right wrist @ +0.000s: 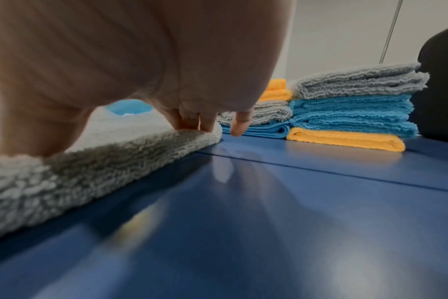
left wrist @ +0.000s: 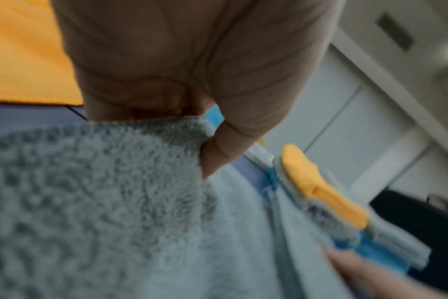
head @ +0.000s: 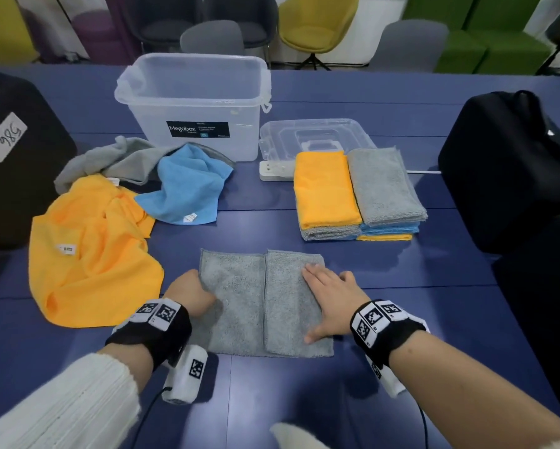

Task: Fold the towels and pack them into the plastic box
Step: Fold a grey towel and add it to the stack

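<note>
Grey towel point(head: 239, 296) lies under right hand point(head: 332, 299), left hand point(head: 189, 294) gripping.

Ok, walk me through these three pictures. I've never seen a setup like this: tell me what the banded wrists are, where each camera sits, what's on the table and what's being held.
No machine here: a person folds towels, wearing a camera on the head and one on each wrist; the black bands with checkered squares hold the wrist cameras. The wide picture is from the head; the two close ones look along each hand. The left hand grips the left edge of a half-folded grey towel; the right hand presses flat on its folded half. On the blue table stand a clear plastic box, its lid off beside it, two stacks of folded towels, and loose orange, blue and grey ones.
</note>
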A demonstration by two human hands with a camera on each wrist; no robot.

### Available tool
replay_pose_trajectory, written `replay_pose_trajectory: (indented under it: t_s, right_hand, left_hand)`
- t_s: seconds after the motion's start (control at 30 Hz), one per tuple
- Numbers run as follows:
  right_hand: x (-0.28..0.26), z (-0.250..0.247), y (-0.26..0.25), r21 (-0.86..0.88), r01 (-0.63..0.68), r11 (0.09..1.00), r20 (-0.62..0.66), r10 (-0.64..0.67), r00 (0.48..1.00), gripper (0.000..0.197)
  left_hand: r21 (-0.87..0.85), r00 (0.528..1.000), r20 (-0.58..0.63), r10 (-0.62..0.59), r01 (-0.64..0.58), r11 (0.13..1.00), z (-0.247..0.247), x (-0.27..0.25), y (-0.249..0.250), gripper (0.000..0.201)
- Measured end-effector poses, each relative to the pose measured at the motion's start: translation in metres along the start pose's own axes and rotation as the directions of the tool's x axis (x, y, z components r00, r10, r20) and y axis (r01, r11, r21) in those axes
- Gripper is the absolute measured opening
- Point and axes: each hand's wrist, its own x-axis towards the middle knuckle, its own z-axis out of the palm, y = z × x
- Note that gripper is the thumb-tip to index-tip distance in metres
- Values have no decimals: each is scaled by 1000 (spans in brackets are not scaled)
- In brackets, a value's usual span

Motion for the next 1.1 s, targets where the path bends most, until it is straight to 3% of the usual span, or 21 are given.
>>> replay_pose_trajectory:
  t_s: [0.07,0.13,0.2,0.3,0.4,0.53,0.7,0.87,0.93,1.03,1.1]
  right_hand:
    - [0,3,1,1,2,1000,-11,-2,1000,134]
    - [0,4,2,18,5,1000,-17,-4,1000,135]
    - [0,4,2,49,6,999,-23,-4,1000,137]
    - [2,7,2,84,-6,996,-50,10,999,140]
    - [2,11,1,61,-20,998,-78,25,997,139]
    - [-2,9,6,103,-2,995,-151,18,988,120]
    - [-18,10,24,342,2,940,-144,51,988,123]
    - [-23,15,32,443,21,896,-203,78,976,80]
    - [-19,17,33,584,27,811,-231,135,964,66]
    - [-10,11,30,819,55,571,-239,254,937,46]
    - [-3,4,28,845,72,530,-243,260,935,44]
  left_hand:
    - [-246,1000,-5,10,-11,969,-6,-4,14,37]
    - [-498,996,-27,85,-87,863,-9,-15,34,52]
    - [-578,976,-35,214,-194,792,-7,-27,55,69]
    - [-440,912,6,410,-366,820,7,-41,84,73]
    - [-194,870,64,489,-470,861,33,-46,106,61]
    - [-54,876,121,467,-464,884,64,-47,122,60]
    - [1,878,93,470,-473,881,81,-49,132,57]
    - [-16,851,66,522,-522,853,86,-51,138,66]
    - [-65,825,80,560,-556,829,88,-50,136,73]
    - [-144,819,102,564,-549,823,89,-50,131,73]
    - [-220,833,88,547,-519,826,87,-49,127,60]
